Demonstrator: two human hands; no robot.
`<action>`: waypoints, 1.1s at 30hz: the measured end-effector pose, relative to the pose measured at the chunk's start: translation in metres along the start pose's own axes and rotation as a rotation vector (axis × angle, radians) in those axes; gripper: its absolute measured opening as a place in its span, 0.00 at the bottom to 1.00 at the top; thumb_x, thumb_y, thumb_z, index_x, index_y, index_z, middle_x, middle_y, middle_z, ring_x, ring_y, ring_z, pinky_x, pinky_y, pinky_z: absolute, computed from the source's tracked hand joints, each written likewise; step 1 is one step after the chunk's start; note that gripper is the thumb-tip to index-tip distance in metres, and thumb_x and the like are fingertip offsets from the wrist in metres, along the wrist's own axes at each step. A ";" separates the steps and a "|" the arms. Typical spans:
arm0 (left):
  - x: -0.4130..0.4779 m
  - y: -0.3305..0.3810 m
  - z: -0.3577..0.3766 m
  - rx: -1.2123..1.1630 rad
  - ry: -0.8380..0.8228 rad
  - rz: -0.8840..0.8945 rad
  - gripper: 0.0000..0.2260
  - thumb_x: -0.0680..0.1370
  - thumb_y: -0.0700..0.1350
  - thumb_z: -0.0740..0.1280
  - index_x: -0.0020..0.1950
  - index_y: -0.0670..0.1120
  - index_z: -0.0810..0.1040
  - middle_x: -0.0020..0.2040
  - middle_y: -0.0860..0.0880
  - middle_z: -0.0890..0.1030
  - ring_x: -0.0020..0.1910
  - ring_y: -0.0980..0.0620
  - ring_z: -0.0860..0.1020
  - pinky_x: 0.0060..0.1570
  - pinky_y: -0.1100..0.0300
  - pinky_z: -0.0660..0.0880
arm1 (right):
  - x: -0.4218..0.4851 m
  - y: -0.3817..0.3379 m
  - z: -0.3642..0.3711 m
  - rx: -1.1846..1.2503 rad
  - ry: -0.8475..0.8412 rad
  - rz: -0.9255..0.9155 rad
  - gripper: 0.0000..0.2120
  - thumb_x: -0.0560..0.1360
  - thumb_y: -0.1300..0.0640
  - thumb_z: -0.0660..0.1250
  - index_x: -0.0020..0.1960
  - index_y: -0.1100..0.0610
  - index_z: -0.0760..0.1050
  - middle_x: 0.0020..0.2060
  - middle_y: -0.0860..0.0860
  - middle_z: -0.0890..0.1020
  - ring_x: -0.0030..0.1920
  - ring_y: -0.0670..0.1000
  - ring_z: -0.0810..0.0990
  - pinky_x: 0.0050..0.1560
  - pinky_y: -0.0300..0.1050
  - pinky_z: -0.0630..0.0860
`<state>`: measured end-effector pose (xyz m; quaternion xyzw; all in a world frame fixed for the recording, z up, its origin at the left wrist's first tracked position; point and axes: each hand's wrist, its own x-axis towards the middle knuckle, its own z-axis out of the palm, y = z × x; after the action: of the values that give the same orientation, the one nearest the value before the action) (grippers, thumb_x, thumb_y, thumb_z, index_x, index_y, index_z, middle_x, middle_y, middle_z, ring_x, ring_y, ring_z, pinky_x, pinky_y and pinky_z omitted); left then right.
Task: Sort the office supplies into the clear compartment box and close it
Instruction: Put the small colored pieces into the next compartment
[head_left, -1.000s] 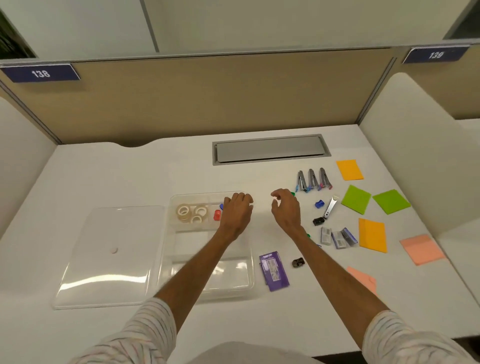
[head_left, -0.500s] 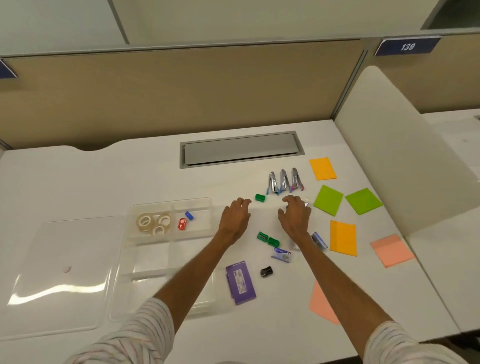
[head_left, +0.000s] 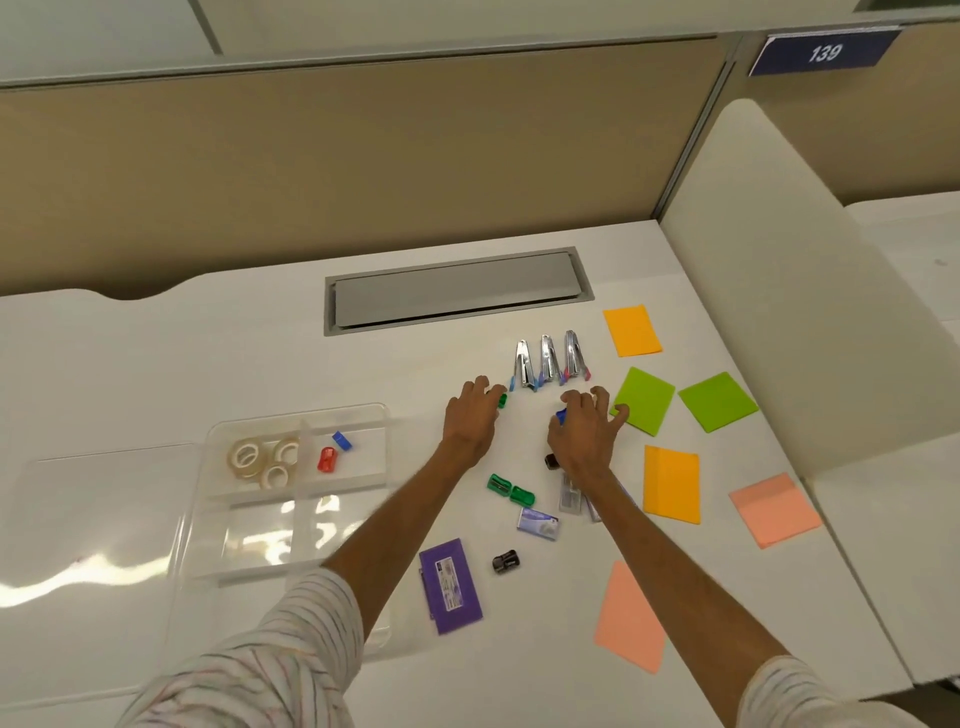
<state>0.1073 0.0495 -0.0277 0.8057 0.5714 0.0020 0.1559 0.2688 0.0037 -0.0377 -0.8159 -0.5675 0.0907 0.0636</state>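
The clear compartment box (head_left: 363, 475) lies open at the left. It holds tape rolls (head_left: 260, 460) in one back compartment and a red sharpener (head_left: 327, 460) and a blue sharpener (head_left: 342, 440) in the one beside it. Its lid (head_left: 104, 519) lies flat to its left. My left hand (head_left: 467, 415) has its fingertips curled on a green sharpener (head_left: 502, 400). My right hand (head_left: 584, 431) pinches another blue sharpener (head_left: 561, 415) between thumb and fingers. Both hands are just in front of three staplers (head_left: 545, 361).
Two green sharpeners (head_left: 511, 488), two black sharpeners (head_left: 505, 561) (head_left: 551, 461), staple boxes (head_left: 539, 522) and a purple case (head_left: 450, 584) lie between my arms. Orange (head_left: 671, 483), green (head_left: 644, 400) and pink (head_left: 774, 509) sticky notes spread to the right. A white divider (head_left: 779, 312) bounds the desk's right side.
Both hands moved away from the box toward the staplers. The left hand reached the green sharpener and the right hand closed on the blue one. The camera turned right.
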 end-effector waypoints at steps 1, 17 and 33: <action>-0.001 0.000 0.001 0.010 0.000 0.000 0.17 0.82 0.40 0.59 0.71 0.47 0.67 0.68 0.44 0.70 0.65 0.45 0.70 0.59 0.52 0.72 | 0.001 0.000 0.001 0.002 0.003 -0.005 0.17 0.77 0.54 0.63 0.66 0.52 0.71 0.64 0.52 0.74 0.74 0.52 0.61 0.72 0.58 0.51; -0.056 -0.019 -0.026 -0.022 0.065 -0.012 0.11 0.82 0.41 0.62 0.64 0.44 0.71 0.64 0.44 0.75 0.61 0.47 0.73 0.61 0.54 0.73 | -0.034 -0.045 -0.026 0.140 0.020 -0.161 0.18 0.76 0.55 0.65 0.66 0.52 0.70 0.61 0.52 0.78 0.69 0.53 0.68 0.70 0.54 0.54; -0.136 -0.097 -0.086 -0.065 0.235 -0.086 0.14 0.83 0.47 0.60 0.68 0.47 0.74 0.63 0.46 0.79 0.61 0.46 0.74 0.58 0.53 0.76 | -0.099 -0.146 -0.044 0.528 -0.048 -0.336 0.16 0.78 0.62 0.66 0.65 0.61 0.72 0.59 0.57 0.80 0.58 0.55 0.79 0.62 0.45 0.74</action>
<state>-0.0449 -0.0252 0.0533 0.7691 0.6196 0.1082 0.1136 0.1109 -0.0383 0.0425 -0.6637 -0.6524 0.2424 0.2740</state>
